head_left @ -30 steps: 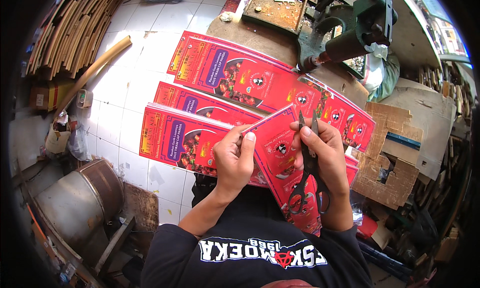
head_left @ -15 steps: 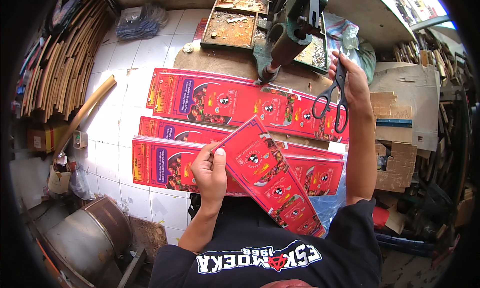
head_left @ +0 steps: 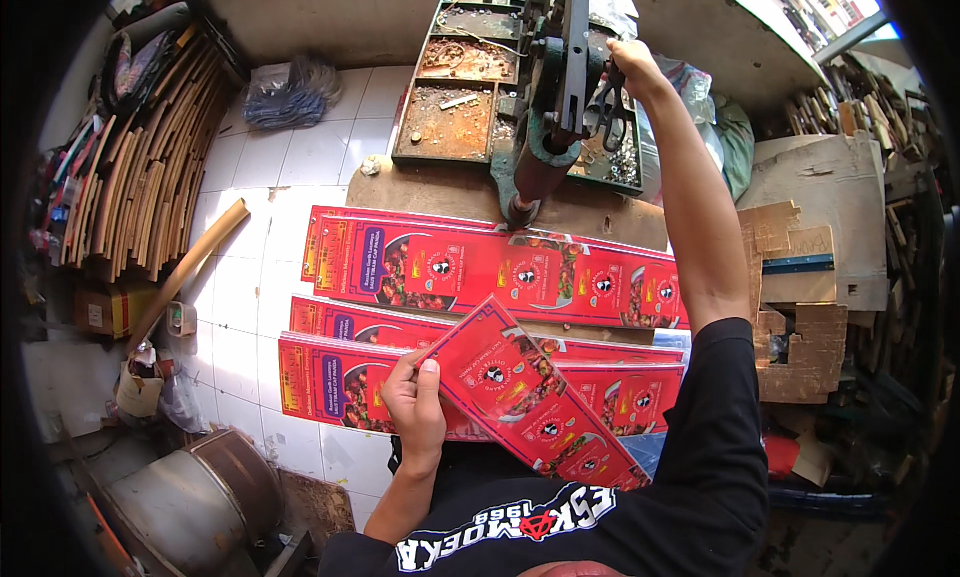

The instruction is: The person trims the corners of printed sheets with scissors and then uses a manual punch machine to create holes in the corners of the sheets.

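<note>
head view: the left hand point(head_left: 418, 409) is closed on a red printed carton blank point(head_left: 525, 395), thumb on top and fingers under its near end, so the blank slants away to the right of that hand over the stacked red carton sheets point(head_left: 335, 377) on the tiled floor point(head_left: 300, 167). the right hand point(head_left: 632, 69) is stretched far forward, gripping a pair of scissors point(head_left: 610, 117) that hang just below it, touching or nearly touching the green cast-iron press point(head_left: 560, 87); the fingers look clamped through the handles, though the blur makes that hard to confirm.

to do this well, i would keep the blank flat and pinched near its edge so it does not crease, and set the scissors clear of the press handle.

beyond the right hand lies a metal tray of rusty parts point(head_left: 455, 107). another row of red sheets point(head_left: 500, 272) lies between the two hands, on a wooden board point(head_left: 430, 192). left of the left hand are wooden strips point(head_left: 150, 157) and a metal drum point(head_left: 190, 492); right of it, cardboard scraps point(head_left: 800, 277) crowd the reach.
</note>
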`<act>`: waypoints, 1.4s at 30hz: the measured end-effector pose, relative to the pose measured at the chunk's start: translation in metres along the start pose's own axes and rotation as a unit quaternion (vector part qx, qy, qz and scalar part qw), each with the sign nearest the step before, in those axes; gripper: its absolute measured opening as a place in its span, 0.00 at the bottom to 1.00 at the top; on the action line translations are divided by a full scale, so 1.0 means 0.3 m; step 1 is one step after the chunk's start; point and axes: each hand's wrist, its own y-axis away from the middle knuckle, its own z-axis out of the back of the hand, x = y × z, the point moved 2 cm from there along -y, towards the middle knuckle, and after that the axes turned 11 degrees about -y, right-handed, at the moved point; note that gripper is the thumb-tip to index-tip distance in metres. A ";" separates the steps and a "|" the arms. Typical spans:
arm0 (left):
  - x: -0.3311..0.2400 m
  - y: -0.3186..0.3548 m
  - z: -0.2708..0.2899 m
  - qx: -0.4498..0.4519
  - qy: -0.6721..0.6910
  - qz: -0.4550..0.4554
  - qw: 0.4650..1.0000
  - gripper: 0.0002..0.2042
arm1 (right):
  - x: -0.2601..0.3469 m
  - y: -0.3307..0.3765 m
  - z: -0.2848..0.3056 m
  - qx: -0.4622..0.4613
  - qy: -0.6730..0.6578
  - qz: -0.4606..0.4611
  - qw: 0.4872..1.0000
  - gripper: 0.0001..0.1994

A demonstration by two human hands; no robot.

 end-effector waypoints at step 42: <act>-0.100 -0.002 0.042 0.047 0.146 -0.024 0.988 0.11 | -0.078 1.369 0.232 0.288 0.324 0.085 0.897 0.11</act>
